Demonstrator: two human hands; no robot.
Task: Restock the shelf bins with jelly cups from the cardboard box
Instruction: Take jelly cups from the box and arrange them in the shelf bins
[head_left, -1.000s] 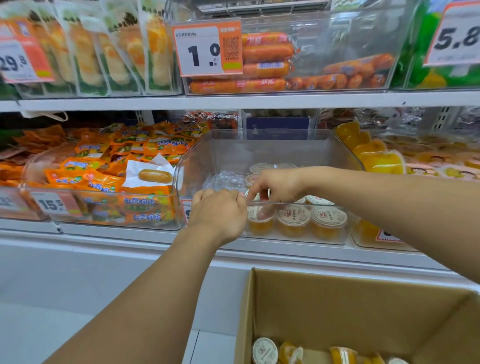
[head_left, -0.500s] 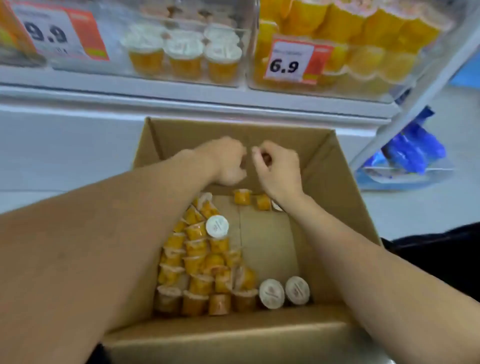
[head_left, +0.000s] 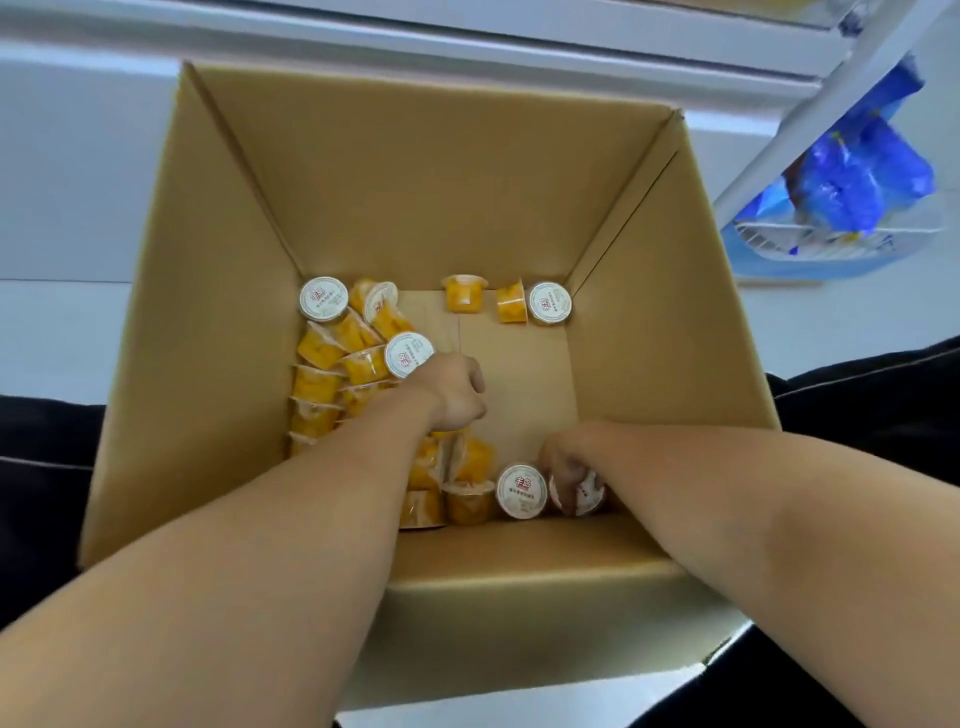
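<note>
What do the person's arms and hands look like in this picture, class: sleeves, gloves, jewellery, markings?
Both forearms are bare as far up as the picture shows, so no sleeve is in view. The left hand and the right hand wear no gloves. No watch, bracelet or ring shows on either wrist or on the fingers that can be seen, and no markings show.

bare forearms (head_left: 270, 545), no sleeves, dark trousers (head_left: 872, 395)

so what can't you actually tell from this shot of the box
- Left hand, head view: curled fingers face away; whether it holds a cup is hidden.
- Jelly cups under the left forearm: count hidden.
- Right hand: its grip on the cup is blurred.
- Shelf bins: cut off by the top edge.
</note>
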